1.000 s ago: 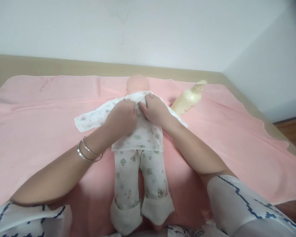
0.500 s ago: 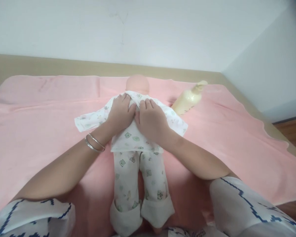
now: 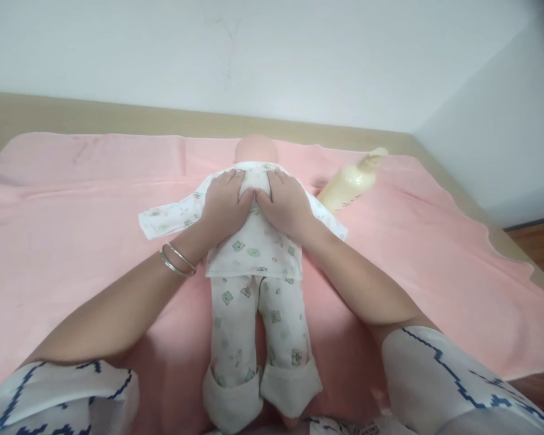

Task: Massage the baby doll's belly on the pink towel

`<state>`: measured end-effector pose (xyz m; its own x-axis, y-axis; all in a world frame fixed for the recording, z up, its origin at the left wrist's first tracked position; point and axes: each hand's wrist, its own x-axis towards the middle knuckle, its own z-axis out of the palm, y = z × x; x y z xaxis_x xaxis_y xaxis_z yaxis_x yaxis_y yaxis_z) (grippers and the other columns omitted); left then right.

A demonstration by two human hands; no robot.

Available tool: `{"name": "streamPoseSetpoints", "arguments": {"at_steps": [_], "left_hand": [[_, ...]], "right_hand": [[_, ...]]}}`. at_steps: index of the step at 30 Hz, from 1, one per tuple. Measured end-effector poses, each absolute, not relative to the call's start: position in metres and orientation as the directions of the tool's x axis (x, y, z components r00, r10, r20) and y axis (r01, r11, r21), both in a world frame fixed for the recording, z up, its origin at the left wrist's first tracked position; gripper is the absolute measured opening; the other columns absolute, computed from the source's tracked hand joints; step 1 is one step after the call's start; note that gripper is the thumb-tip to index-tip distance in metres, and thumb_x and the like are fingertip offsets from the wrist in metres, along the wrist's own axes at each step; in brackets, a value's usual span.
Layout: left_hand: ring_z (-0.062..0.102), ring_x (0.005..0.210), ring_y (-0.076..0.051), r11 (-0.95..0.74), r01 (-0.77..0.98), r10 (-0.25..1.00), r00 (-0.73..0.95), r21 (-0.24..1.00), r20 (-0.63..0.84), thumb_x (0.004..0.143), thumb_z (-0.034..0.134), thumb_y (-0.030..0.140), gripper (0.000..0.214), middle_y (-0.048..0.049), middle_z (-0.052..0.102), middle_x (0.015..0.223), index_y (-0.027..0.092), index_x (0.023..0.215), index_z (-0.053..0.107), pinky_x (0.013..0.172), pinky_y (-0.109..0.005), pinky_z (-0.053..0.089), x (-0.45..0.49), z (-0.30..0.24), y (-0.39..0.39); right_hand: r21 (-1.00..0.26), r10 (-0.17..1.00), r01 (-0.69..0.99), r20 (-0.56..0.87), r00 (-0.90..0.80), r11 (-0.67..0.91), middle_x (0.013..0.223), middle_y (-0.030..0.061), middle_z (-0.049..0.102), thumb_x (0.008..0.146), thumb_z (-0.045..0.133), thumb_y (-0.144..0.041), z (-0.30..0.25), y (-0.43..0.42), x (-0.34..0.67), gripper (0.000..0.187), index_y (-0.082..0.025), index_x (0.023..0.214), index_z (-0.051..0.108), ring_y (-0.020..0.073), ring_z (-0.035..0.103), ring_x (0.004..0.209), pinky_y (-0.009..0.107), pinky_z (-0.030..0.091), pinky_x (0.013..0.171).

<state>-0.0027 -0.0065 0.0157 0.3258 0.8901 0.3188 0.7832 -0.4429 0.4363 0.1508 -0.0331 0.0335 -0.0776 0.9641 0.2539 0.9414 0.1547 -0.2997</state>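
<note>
A baby doll [image 3: 256, 148] lies stretched out on a pink blanket [image 3: 90, 241], its head at the far end. It looks face down, though its face does not show. It wears a white printed top [image 3: 254, 248] and matching trousers [image 3: 233, 326] with turned-up cuffs. My left hand [image 3: 226, 202] rests flat on the left of the doll's upper back, fingers pointing away from me. On the right side my right hand [image 3: 288, 202] lies flat in the same way. The two thumbs nearly meet over the middle of the back. Neither hand grips anything.
A cream pump bottle [image 3: 350, 184] lies tilted on the blanket, close by the doll's right-hand sleeve. Beyond the blanket runs a tan surface edge [image 3: 199, 124] against a white wall [image 3: 118, 54]. Brown wood [image 3: 541, 244] shows at the far right.
My hands have spread apart; the right one has moved outward from the middle of the back to the right side. The top's cloth between them now lies smoother.
</note>
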Motion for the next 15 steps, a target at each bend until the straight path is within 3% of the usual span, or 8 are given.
{"name": "streamPoseSetpoints", "arguments": {"at_steps": [9,12,15], "left_hand": [[0.051,0.137,-0.038,-0.517,0.825,0.847,0.456,0.227,0.273,0.103,0.024,0.028,0.053,-0.0281,0.058,0.141,0.000,0.134,0.056,0.118,-0.056,0.039,-0.002,0.030,-0.026],[0.048,0.141,-0.044,-0.460,0.874,0.873,0.414,0.155,0.257,0.103,0.026,0.027,0.057,-0.0348,0.050,0.148,-0.008,0.142,0.048,0.117,-0.059,0.039,0.003,0.035,-0.045],[0.048,0.142,-0.044,-0.475,0.872,0.864,0.436,0.118,0.254,0.100,0.031,0.022,0.053,-0.0342,0.050,0.148,-0.008,0.141,0.049,0.118,-0.059,0.039,0.005,0.037,-0.054]], "right_hand": [[-0.298,0.961,0.940,0.260,-0.091,0.170,0.130,0.0201,0.065,0.100,0.038,-0.033,0.033,-0.034,0.152,0.035,-0.012,0.118,0.059,0.0339,0.060,0.117,0.050,0.045,0.105],[-0.293,0.959,0.939,0.265,-0.101,0.179,0.129,0.0213,0.065,0.099,0.039,-0.033,0.033,-0.033,0.153,0.034,-0.012,0.118,0.058,0.0345,0.060,0.116,0.051,0.046,0.104],[-0.278,0.961,0.944,0.254,-0.107,0.179,0.133,0.0227,0.064,0.100,0.038,-0.032,0.034,-0.032,0.153,0.036,-0.009,0.121,0.058,0.0346,0.059,0.122,0.050,0.045,0.107]]}}
